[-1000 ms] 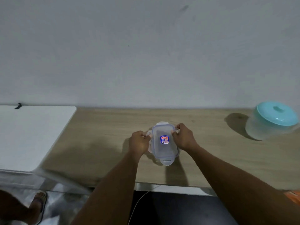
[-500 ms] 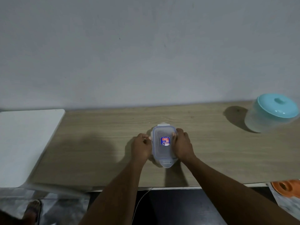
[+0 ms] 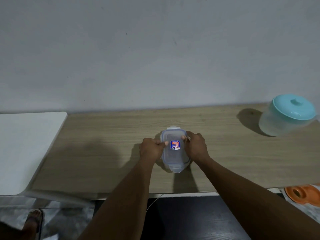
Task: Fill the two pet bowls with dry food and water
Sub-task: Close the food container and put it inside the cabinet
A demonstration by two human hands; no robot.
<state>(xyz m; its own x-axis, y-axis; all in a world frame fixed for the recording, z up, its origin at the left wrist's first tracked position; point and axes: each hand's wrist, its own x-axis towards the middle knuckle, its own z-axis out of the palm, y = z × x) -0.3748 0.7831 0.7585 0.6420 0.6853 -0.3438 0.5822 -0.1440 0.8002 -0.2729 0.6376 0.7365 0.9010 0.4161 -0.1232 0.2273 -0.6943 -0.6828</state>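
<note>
Plastic is what I am dealing with: a small clip-lock food container (image 3: 174,153) with a translucent, blue-rimmed lid and a blue sticker (image 3: 175,145) on top. It stands on the wood-grain table (image 3: 103,153), about the middle of its width and nearer the near edge than the wall. The left hand (image 3: 150,149) grips its left long side, fingers curled at the rim and thumb tip laid on the lid. The right hand (image 3: 196,147) grips the right long side the same way, with its fingertips (image 3: 183,137) on the lid edge. I judge the box light and stiff, with smooth walls that could slip on the table when a latch gives, so one hand should pin it while the other works. The places to take hold are the hinged flaps. The near flap (image 3: 175,168) and the far flap (image 3: 173,127) stick outward and look released. The side flaps are hidden under the hands, so I cannot tell how they stand. Something dark seems to lie under the lid, too blurred to name, and loose contents would shift if the box tips. Far right on the table stands a frosted jug (image 3: 287,116) with a teal lid, well apart. Near right, below the table edge, an orange dish (image 3: 301,194) shows partly, possibly the pet bowls.
</note>
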